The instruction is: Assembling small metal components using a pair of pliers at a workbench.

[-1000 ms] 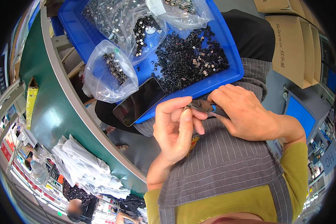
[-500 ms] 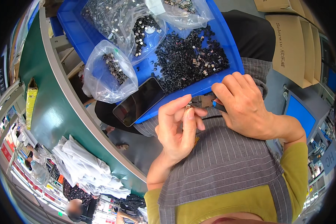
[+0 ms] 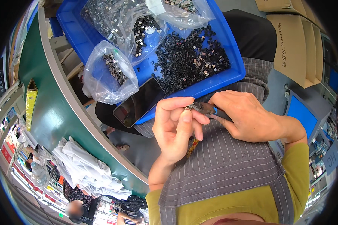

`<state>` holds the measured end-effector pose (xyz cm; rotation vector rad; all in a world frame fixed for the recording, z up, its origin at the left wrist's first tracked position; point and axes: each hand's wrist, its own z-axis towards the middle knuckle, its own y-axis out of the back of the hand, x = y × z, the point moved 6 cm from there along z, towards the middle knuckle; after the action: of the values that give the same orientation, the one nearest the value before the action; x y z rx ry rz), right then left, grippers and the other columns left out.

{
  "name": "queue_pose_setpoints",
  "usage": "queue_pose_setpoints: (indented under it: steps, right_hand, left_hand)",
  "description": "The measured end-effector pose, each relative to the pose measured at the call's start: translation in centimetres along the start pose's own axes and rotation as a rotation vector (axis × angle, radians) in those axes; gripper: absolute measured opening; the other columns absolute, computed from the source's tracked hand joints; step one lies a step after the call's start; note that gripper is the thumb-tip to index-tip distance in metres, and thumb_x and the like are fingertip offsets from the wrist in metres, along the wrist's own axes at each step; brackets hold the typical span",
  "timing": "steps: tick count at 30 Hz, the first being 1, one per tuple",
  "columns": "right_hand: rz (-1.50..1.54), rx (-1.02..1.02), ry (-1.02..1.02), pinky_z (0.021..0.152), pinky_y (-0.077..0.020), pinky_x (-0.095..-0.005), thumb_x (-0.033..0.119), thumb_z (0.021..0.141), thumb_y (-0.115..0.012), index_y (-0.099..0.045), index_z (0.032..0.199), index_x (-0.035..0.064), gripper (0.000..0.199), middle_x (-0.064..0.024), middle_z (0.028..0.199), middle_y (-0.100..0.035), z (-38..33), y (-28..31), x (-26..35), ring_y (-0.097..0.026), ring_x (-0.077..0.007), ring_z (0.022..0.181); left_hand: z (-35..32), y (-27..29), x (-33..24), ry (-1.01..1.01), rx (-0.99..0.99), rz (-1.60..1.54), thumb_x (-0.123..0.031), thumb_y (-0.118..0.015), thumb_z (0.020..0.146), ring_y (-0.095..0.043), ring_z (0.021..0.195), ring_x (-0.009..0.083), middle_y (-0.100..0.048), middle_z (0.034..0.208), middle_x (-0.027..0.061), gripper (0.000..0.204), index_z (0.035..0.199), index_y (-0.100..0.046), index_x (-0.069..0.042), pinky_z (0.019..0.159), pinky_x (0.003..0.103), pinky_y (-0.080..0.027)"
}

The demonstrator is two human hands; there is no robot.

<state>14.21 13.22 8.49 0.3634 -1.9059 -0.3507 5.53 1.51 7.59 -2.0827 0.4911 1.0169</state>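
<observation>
My right hand [image 3: 248, 115] is closed round the dark handles of a pair of pliers or cutters [image 3: 204, 108]; which of the two I cannot tell. The tool's jaws meet a tiny metal part [image 3: 189, 107], pinched between the thumb and fingers of my left hand [image 3: 174, 125]. Both hands are over my lap, just below the near edge of a blue plastic tray [image 3: 214, 86]. In the tray lies a heap of small black pieces [image 3: 187, 60], some with metal faces. The part's exact shape is too small to make out.
Clear plastic bags [image 3: 110, 75] of small metal parts lie in the tray. A black smartphone [image 3: 139, 103] rests at its lower left corner. Left of it runs a green table [image 3: 60, 108] with white cloth [image 3: 88, 168]. Cardboard boxes [image 3: 294, 48] stand at the right.
My right hand has come down and turned with the tool, and its fingers are wrapped closer round the handles. My left hand has shifted slightly left, still pinching the small part.
</observation>
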Motion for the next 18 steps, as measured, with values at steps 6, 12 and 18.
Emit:
queue_pose_setpoints:
  steps: [6, 12, 18]
  right_hand:
    - [-0.289, -0.154, 0.018, 0.067, -0.0426, -0.0381, 0.006, 0.070, -0.068, -0.051, 0.091, 0.0047, 0.027, -0.0094, 0.079, -0.052, 0.16, 0.64, 0.51, -0.054, -0.0277, 0.078]
    - [-0.456, -0.282, 0.046, 0.062, -0.0360, -0.0348, 0.009, 0.073, -0.066, -0.052, 0.084, 0.0067, 0.018, -0.0068, 0.075, -0.047, 0.16, 0.76, 0.65, -0.048, -0.0232, 0.071]
    - [-0.495, -0.322, 0.063, 0.062, -0.0355, -0.0342, 0.010, 0.075, -0.065, -0.051, 0.082, 0.0071, 0.016, -0.0061, 0.074, -0.046, 0.33, 0.94, 0.68, -0.048, -0.0225, 0.071]
  left_hand:
    - [0.18, -0.05, 0.18, -0.085, -0.078, 0.153, -0.012, -0.045, 0.097, -0.052, 0.045, 0.0100, -0.065, 0.077, 0.0184, 0.023, 0.114, -0.042, 0.004, 0.041, 0.017, -0.036]
    - [0.08, -0.47, -0.20, -0.171, -0.074, 0.339, -0.009, -0.043, 0.097, -0.052, 0.047, 0.0086, -0.066, 0.078, 0.0160, 0.022, 0.116, -0.042, 0.003, 0.044, 0.017, -0.037]
    - [0.01, -0.39, -0.03, -0.214, -0.071, 0.404, -0.006, -0.043, 0.096, -0.052, 0.048, 0.0087, -0.066, 0.078, 0.0172, 0.021, 0.116, -0.042, 0.003, 0.046, 0.017, -0.038]
